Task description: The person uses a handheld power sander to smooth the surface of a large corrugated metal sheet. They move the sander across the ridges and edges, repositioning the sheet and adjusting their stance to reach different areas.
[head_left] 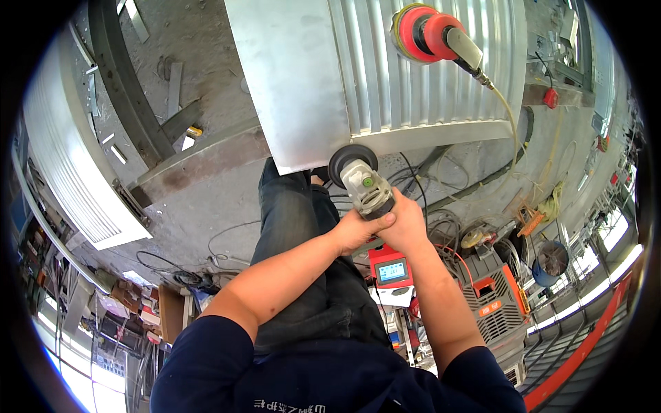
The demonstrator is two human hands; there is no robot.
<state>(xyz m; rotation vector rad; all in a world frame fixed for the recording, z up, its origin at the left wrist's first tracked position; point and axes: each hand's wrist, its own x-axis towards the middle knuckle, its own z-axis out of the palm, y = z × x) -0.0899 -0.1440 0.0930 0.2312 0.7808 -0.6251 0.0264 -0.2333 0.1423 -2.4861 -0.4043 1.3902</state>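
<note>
- Both hands wrap the rear body of a grey angle grinder [368,184], the left hand [354,232] from the left and the right hand [405,220] from the right, the two meeting close together on its handle end
- The grinder is in front of the person, near the middle of the view, its round black disc [353,164] pointing away from the body
- The disc overlaps the near edge of a silvery metal panel [292,82] in this view; whether it touches the metal, I cannot tell
- That panel is flat on its left part and ribbed on its right
- On the ribs sits a red round sander [434,34], well apart from the hands, with a pale hose [511,113] running off it to the right
- Rusty steel beams [220,151] cross the floor left of the panel, and another ribbed panel [76,148] stands further left
- Just beyond the right wrist, toward the body, is a red box with a lit screen [392,270]; near it, a grey and orange machine [492,310]
- Farther right stands a blue bucket [547,270]
</note>
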